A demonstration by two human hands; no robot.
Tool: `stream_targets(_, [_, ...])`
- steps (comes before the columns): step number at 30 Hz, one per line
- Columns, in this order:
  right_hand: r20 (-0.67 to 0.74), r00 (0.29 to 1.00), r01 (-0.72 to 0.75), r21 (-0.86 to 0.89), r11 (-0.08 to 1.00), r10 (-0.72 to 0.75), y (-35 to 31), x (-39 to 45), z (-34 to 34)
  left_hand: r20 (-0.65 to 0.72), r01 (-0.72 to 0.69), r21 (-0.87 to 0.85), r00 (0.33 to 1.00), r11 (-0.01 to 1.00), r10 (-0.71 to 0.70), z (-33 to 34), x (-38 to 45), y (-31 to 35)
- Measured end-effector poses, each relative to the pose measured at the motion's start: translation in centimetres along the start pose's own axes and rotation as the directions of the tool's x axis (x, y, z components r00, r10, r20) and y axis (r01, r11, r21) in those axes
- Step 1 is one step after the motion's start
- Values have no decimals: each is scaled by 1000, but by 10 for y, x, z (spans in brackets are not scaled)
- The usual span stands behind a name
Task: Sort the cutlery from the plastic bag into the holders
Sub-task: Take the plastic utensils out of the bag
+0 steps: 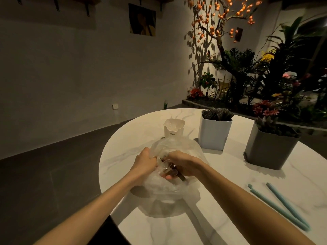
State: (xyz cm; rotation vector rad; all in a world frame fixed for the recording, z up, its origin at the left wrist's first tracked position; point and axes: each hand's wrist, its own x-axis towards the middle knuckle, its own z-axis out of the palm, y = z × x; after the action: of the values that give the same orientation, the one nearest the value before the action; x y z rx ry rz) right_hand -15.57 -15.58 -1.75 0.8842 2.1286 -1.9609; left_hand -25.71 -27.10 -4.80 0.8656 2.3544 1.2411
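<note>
Nearest me, both forearms reach over a round marble table [230, 200]. My left hand [144, 164] grips the edge of a clear bag [164, 190]. My right hand [184, 165] is curled round a bunch of cutlery [168, 169] at the bag's mouth. Two teal sticks [279, 206] lie to the right. Beyond stand three holders: a small white one [174, 129], a pale blue one [214, 134] and a grey one [270, 147], the last two already holding cutlery. I judge the thin bag could snag on prongs and tear, spilling pieces, or mixed kinds could come out together.
</note>
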Motion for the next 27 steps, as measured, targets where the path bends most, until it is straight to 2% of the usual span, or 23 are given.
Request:
stream_targets(3, [-7,998,-56,55,997,56,-2,-8,8,-15,18,72,1000,997,-17,6,1,5])
stream_targets(5, [-16,999,-41,71,997,42,-3,-8,10,-22,21,123,1000,992,-18,9,3,7])
stream_targets(7, [-87,996,-15,63,998,21,-2,-6,11,-24,22,130,1000,991,-19,9,4,8])
stream_targets(8, [-127,992,-1,25,1000,4,0,-5,11,-21,25,123,1000,992,-23,9,4,8])
stream_targets(11, [-167,981,53,-252,966,-97,10,1,12,-17,42,80,999,996,-41,11,4,8])
stream_targets(14, [-228,951,103,-406,908,-209,21,9,14,-21,42,49,999,998,-41,13,4,10])
stream_targets(16, [-284,920,123,-446,886,-270,24,9,12,-25,42,55,999,998,-40,11,4,10])
stream_targets(19, [-325,904,94,-481,872,-277,20,4,5,-55,57,115,997,992,-51,4,6,6])
stream_targets(27, [-250,902,75,-712,698,-352,-5,-24,4,-120,44,274,993,961,-11,-9,16,7])
